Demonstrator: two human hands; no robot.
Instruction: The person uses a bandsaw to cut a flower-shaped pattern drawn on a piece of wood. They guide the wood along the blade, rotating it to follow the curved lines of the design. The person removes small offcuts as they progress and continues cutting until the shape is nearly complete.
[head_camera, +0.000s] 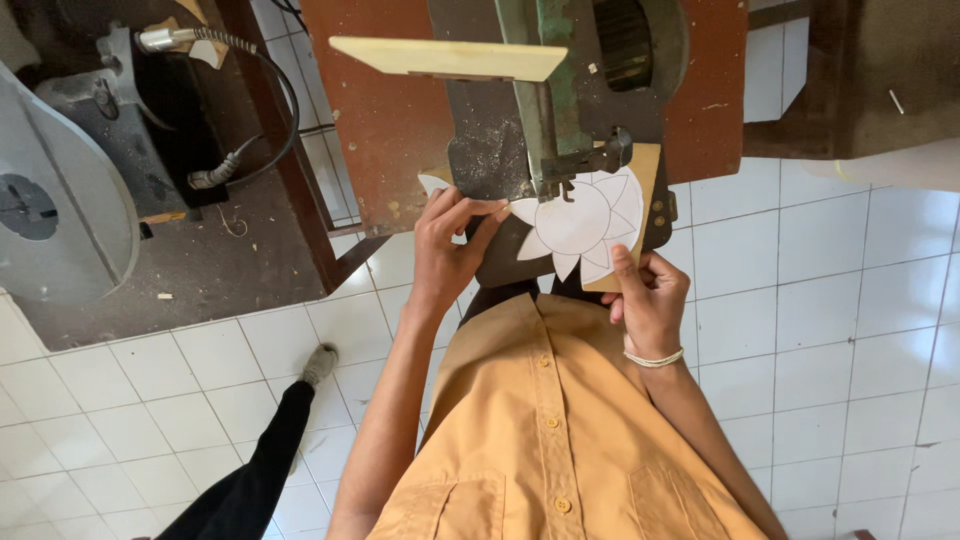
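A thin wooden board with a white paper flower pattern (585, 220) glued on it lies on the dark saw table (485, 150), under the green arm of a scroll saw (545, 110). My left hand (450, 245) pinches the pattern's left edge, where a cut petal tip sticks out. My right hand (648, 295) grips the board's near right corner, thumb on top of the paper. The blade area sits just above the pattern's middle.
The saw stands on a reddish-brown wooden bench (385, 110). To the left are a second dark bench (180, 260) with a grey machine (55, 190) and a flexible cable (250, 100). White tiled floor (830, 300) lies below. Another person's dark trouser leg and shoe (290, 420) are at lower left.
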